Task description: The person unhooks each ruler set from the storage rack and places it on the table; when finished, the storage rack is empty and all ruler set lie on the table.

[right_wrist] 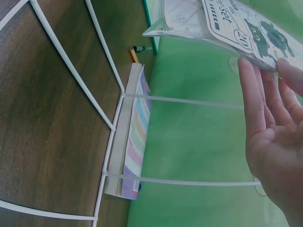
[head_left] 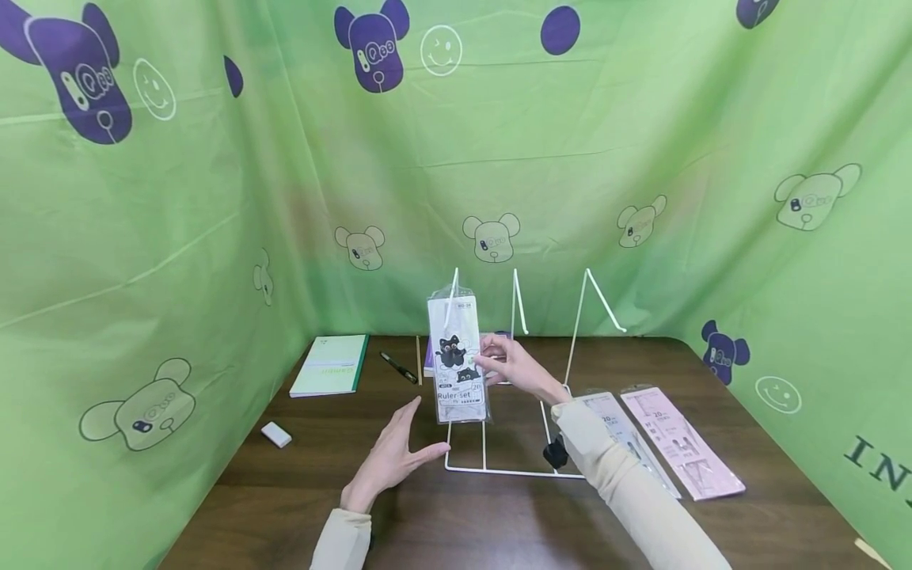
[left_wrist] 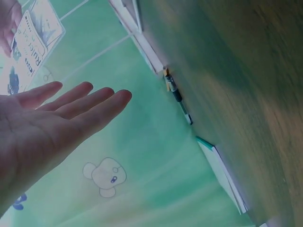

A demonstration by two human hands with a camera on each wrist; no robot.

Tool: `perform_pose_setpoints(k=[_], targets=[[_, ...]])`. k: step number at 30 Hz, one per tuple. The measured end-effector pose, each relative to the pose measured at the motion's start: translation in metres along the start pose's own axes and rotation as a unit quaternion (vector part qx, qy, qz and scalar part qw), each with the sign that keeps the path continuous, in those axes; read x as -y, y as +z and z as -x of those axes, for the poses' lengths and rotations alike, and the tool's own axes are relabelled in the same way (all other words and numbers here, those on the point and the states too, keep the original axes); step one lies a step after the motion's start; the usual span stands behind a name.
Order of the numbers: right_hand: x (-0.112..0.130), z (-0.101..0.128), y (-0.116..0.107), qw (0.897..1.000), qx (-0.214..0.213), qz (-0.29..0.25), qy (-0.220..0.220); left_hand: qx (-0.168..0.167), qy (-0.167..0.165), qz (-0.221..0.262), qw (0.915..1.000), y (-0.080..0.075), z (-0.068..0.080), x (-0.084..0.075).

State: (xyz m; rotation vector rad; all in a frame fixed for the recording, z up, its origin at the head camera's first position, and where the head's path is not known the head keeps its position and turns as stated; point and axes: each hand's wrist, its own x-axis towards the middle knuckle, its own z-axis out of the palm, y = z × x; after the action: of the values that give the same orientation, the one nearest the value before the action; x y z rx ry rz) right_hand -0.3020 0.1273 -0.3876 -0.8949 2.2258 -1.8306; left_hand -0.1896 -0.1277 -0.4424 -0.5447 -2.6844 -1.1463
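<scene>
A ruler set (head_left: 458, 356) in a clear packet, printed with black cats, hangs upright on the left hook of a white wire display rack (head_left: 513, 473). My right hand (head_left: 518, 366) is at its right edge. In the right wrist view the thumb lies over the packet's edge and the fingers are behind it, pinching it. My left hand (head_left: 390, 453) is held below and left of the packet, fingers straight and thumb spread, apart from it. The left wrist view shows that palm (left_wrist: 52, 127) holding nothing.
Two more ruler packets, one pale grey (head_left: 627, 431) and one pink (head_left: 682, 443), lie right of the rack. To the left are a green notebook (head_left: 330, 365), a pen (head_left: 398, 367) and a white eraser (head_left: 276, 435). Behind the rack lies a striped box (right_wrist: 135, 137).
</scene>
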Motion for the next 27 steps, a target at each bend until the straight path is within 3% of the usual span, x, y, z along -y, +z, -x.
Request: perform_pose_setpoints(k=[8,27], targets=[[0.002,0.007,0.000,1.000,0.012,0.006,0.003,-0.036,-0.007,0.006,0.9993,-0.002,0.004,-0.001],[0.003,0.021,0.002,0.999,0.031,0.027,-0.007,-0.051,-0.021,0.019,0.9983,-0.004,0.008,0.003]])
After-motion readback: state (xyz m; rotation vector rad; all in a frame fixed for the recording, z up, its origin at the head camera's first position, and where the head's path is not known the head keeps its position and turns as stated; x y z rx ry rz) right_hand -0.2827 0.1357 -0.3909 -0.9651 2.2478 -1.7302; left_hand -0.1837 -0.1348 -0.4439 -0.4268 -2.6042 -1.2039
